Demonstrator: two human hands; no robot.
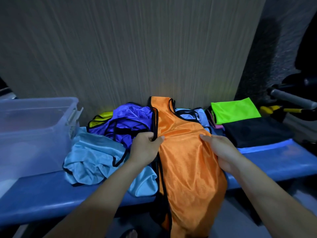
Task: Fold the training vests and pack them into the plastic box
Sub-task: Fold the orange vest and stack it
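Folding under way: our left hand (145, 148) pinches the orange vest (185, 152) hem, right hand (223, 152) fingers pressed flat; next we need halving at the bench (274, 155) front edge.

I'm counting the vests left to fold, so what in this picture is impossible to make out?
- Head view: the pile's count; the orange vest covers the light blue vests and purple vest.
- Yellow vest: mostly buried under the purple one.
- Folded stack: pieces under the green vest barely show.
- Plastic box: cut by the left edge, walls cloudy, contents unclear.
- Right hand: its grip is partly hidden by orange cloth.
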